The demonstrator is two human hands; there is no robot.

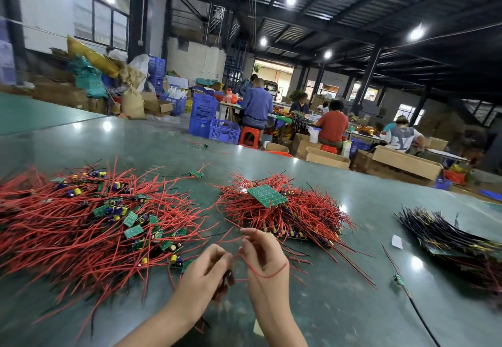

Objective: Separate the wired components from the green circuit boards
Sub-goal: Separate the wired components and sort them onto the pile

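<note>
My left hand (207, 270) and my right hand (264, 259) meet close together above the near middle of the green table (339, 306). The left hand's fingers curl round a small dark wired component (229, 278). The right hand pinches a thin red wire (260, 273) that loops across its wrist. A big pile of small green circuit boards with red wires (108, 224) spreads to the left. A second red-wired pile (285, 216) lies just beyond my hands, with a larger green board (267, 195) on top.
A stack of black-wired parts (448, 235) lies at the right, with a white paper scrap (396, 241) and a loose black-wired board (399, 280) near it. Several seated people, blue crates and cardboard boxes stand beyond the table's far edge.
</note>
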